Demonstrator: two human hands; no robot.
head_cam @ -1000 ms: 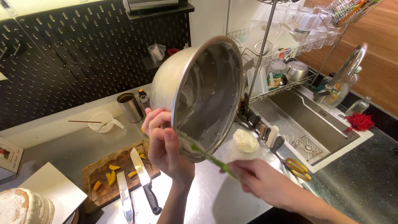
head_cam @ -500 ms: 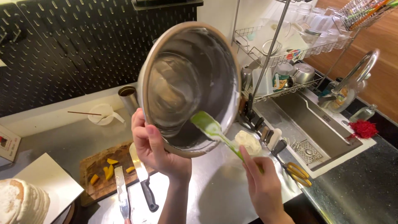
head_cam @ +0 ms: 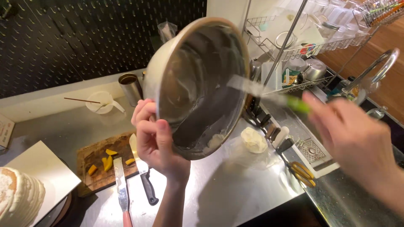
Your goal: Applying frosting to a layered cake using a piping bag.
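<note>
Head view, looking down: my left hand (head_cam: 158,143) grips the rim of a steel mixing bowl (head_cam: 198,84), thumb hooked over the edge into the bowl and the other fingers (head_cam: 143,115) curled against the outside wall. The bowl is lifted off the counter (head_cam: 227,189) and tipped on its side, its mouth facing me; it rises from my hand toward 1 o'clock. White cream smears the inside, with a small pool at the low edge, at 3 o'clock from my thumb.

My right hand (head_cam: 353,138) is at 3 o'clock from the bowl, blurred, its fingers closed round the green handle of a spatula (head_cam: 269,94). The pale blade points toward 9 o'clock and lies across the bowl's right rim; whether it touches the metal I cannot tell.

Below the bowl, at 5 o'clock, a lump of cream (head_cam: 253,140) sits on clear wrap on the counter. At 7 o'clock from my left hand lie a wooden cutting board (head_cam: 99,174) with yellow fruit pieces (head_cam: 107,162), a black-handled knife (head_cam: 143,176) and a palette knife (head_cam: 121,185).
</note>
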